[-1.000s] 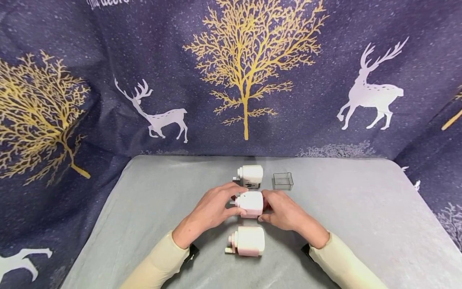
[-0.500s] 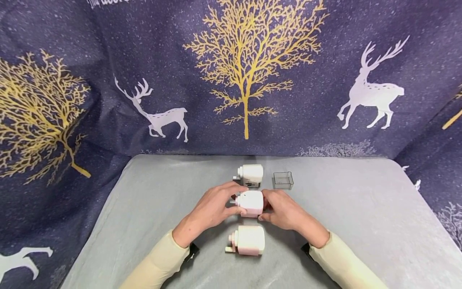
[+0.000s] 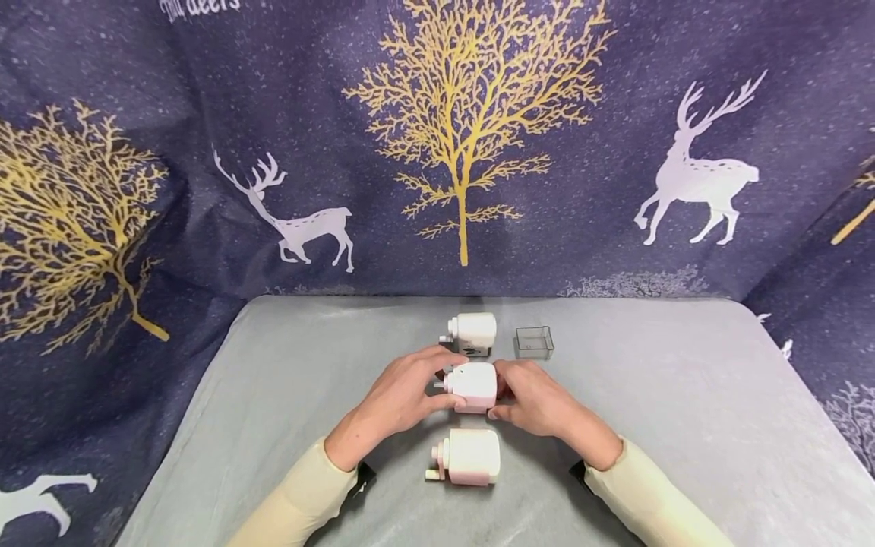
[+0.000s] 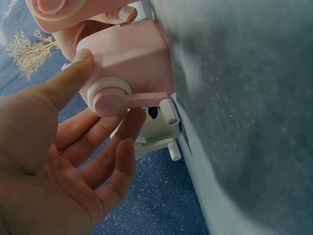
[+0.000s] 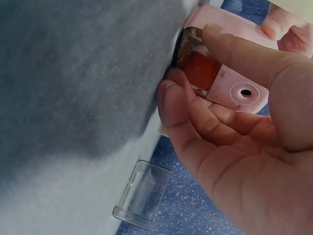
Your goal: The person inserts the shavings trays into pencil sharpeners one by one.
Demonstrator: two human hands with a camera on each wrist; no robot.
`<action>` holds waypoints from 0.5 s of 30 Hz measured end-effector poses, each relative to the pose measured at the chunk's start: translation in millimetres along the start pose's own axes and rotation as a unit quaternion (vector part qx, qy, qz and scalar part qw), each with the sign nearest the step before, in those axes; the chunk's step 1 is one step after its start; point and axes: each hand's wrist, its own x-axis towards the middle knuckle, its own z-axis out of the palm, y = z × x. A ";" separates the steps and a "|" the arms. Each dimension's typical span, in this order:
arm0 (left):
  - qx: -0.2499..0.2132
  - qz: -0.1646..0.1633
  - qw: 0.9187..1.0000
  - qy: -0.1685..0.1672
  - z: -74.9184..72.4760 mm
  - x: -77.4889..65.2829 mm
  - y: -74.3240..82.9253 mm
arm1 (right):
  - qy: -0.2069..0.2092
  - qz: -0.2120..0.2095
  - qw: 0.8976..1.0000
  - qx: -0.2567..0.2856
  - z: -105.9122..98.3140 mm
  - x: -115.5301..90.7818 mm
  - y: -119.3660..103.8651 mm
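A pink crank pencil sharpener [image 3: 476,384] stands on the table between both hands. My left hand [image 3: 405,389] grips its body from the crank side, thumb on the near face and fingers toward the far side. In the left wrist view its crank handle [image 4: 146,100] points toward the table. My right hand [image 3: 536,396] is at the opposite end. In the right wrist view, the thumb and fingers pinch the see-through shavings drawer [image 5: 200,68], which sits in the body beside the pencil hole [image 5: 246,93]. Something reddish shows through the drawer.
A second pink sharpener [image 3: 472,457] stands nearer the person. A white sharpener [image 3: 476,328] with a dark print stands behind. To its right lies a clear plastic drawer [image 3: 535,343]. A dark blue cloth [image 3: 410,281] with deer and trees hangs behind the grey table [image 3: 670,395].
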 end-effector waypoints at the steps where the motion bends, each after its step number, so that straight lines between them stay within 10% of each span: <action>1: 0.000 -0.001 1.000 -0.001 -0.1 0.3 -0.2 | 0.000 -0.001 1.000 0.002 0.4 0.0 0.7; 15: -0.006 -0.014 1.000 -0.016 -2.2 2.8 2.8 | 0.001 -0.013 1.000 0.016 -1.1 -0.2 4.4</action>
